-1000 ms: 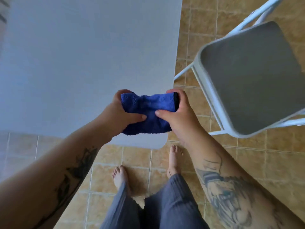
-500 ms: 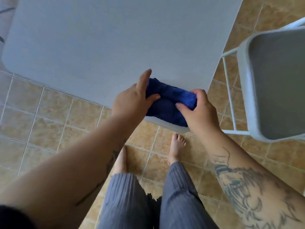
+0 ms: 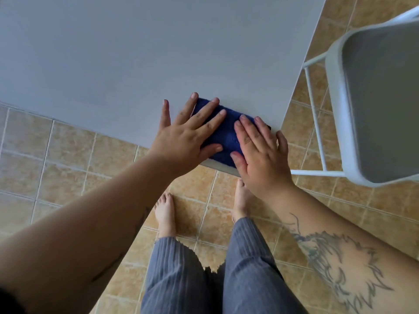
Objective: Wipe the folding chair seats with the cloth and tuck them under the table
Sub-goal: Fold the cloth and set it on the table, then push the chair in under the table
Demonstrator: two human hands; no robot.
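A folded blue cloth lies flat on the near right corner of the grey table. My left hand presses on the cloth's left part with fingers spread flat. My right hand lies flat on its right part, at the table's corner. Neither hand grips the cloth. A white folding chair with a grey seat stands to the right of the table, out in the open on the floor.
Tan tiled floor surrounds the table. My bare feet and grey trouser legs stand just below the table's near corner. The chair's white leg bars sit close to the table's right edge.
The cloth went from being held in both hands above the table corner to lying flat on it. Both hands opened and now press down on it.
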